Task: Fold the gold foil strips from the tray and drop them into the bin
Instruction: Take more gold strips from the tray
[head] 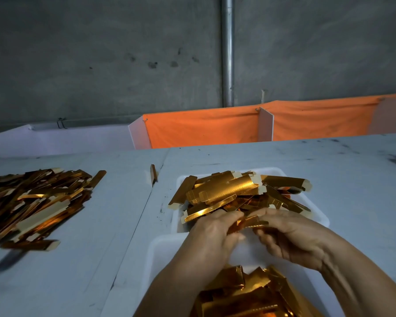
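A white tray (321,219) at the middle of the table holds a heap of gold foil strips (229,191). In front of it, nearest me, stands a white bin (157,252) with folded gold pieces (249,291) lying in it. My left hand (212,234) and my right hand (295,239) meet above the bin's far edge, and together they pinch one gold strip (247,223) between their fingertips. The strip is partly hidden by my fingers.
A large loose pile of gold strips (32,202) lies on the grey table (341,170) at the left. One single strip (153,173) lies by the table seam. Orange cloth (204,128) and white dividers run along the back edge, with a metal pipe (226,51) on the wall.
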`<state>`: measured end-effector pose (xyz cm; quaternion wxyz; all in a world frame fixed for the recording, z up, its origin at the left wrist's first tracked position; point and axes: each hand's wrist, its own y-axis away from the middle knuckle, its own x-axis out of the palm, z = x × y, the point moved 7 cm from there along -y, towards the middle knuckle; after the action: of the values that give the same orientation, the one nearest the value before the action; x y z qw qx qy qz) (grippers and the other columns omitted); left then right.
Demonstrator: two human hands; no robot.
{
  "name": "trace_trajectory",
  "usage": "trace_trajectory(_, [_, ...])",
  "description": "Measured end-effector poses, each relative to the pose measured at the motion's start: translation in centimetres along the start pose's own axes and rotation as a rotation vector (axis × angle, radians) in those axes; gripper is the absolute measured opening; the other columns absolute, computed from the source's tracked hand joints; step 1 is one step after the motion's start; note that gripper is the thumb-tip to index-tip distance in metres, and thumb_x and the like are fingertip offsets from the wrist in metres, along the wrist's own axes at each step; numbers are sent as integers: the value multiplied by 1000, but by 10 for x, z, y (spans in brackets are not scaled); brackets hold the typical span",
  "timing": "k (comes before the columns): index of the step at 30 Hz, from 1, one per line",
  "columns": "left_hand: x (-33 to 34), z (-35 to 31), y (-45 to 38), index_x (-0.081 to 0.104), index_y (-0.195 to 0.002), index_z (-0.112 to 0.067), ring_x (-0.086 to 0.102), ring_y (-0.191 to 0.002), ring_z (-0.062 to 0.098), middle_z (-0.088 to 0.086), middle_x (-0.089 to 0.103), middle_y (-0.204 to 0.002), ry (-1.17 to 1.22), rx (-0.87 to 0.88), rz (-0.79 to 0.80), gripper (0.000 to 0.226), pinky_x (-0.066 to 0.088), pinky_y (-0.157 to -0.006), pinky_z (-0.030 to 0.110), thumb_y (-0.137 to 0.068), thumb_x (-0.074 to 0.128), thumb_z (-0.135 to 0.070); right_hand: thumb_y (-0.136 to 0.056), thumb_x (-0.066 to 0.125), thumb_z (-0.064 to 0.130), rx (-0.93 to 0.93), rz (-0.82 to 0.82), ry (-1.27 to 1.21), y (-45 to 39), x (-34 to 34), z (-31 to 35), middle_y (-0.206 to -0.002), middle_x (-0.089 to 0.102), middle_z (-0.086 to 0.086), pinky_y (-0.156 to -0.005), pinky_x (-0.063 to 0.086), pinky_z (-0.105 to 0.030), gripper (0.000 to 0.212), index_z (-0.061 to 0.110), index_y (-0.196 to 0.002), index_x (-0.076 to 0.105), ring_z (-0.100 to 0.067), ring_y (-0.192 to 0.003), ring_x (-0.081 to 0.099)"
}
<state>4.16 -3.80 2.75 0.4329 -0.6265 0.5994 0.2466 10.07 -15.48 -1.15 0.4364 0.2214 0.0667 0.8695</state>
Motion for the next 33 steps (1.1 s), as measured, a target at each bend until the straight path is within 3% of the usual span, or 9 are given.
trace_trajectory(3, [4, 6, -2, 60, -120, -24, 59, -98, 4, -6, 66, -104, 191, -80, 74, 29, 48, -90, 27, -99, 42, -32, -87, 57, 3, -85, -35, -19, 1, -1, 7, -90, 72, -20, -49, 55, -21, 11, 9, -95, 60, -19, -70, 72])
trace_trajectory(7, [16, 23, 2, 65, -94, -21, 66, -86, 11, -3, 70, -86, 500, -287, 170, 31, 53, -89, 37, -100, 39, -36, -92, 54, 2, -260, -150, 306, 6, -4, 21, -93, 66, -15, -62, 55, -21, 10, 8, -89, 63, -18, -80, 68])
trace_trajectory(9, [21, 29, 6, 68, -91, -20, 67, -81, 12, -2, 72, -83, 578, -347, 213, 37, 53, -89, 39, -99, 39, -42, -90, 57, 2, -352, -217, 427, 11, -5, 30, -94, 66, -15, -71, 55, -26, 12, 8, -87, 66, -23, -87, 67])
trace_trajectory(12, [22, 31, 7, 69, -92, -19, 68, -75, 9, -4, 73, -79, 635, -383, 237, 43, 54, -85, 34, -97, 38, -48, -87, 60, 2, -431, -271, 478, 16, -5, 37, -95, 69, -5, -75, 53, -26, 14, 14, -85, 68, -18, -89, 67])
trace_trajectory(18, [23, 27, 7, 65, -101, -13, 71, -78, 15, 0, 74, -81, 807, -395, 286, 49, 56, -82, 30, -94, 39, -54, -91, 53, 7, -465, -214, 447, 23, -1, 43, -102, 71, 9, -85, 53, -28, 28, 18, -74, 73, -11, -97, 68])
trace_trajectory(23, [20, 27, 8, 69, -90, -14, 70, -75, 12, 2, 74, -81, 786, -392, 265, 63, 55, -74, 23, -90, 32, -64, -85, 61, 22, -422, -94, 587, 20, 8, 36, -102, 73, 2, -90, 54, -31, 16, 17, -93, 74, -12, -99, 68])
trace_trajectory(26, [18, 27, 8, 70, -89, -14, 70, -74, 9, 0, 74, -80, 720, -383, 259, 68, 53, -72, 22, -89, 27, -66, -75, 62, 36, -322, 4, 572, 18, 13, 29, -105, 73, 0, -93, 51, -34, 33, 14, -97, 74, -11, -103, 67])
trace_trajectory(29, [18, 25, 10, 69, -90, -15, 68, -69, 5, -4, 72, -75, 707, -378, 289, 66, 51, -68, 18, -90, 26, -66, -77, 63, 38, -209, 102, 533, 18, 17, 23, -111, 72, -2, -95, 49, -36, 34, 15, -98, 75, -13, -108, 65])
trace_trajectory(33, [21, 22, 11, 69, -90, -15, 67, -71, 7, -3, 72, -77, 683, -370, 340, 69, 53, -82, 28, -90, 25, -67, -74, 65, 39, -156, 109, 554, 20, 17, 22, -111, 72, 0, -96, 50, -37, 34, 16, -97, 76, -11, -108, 65])
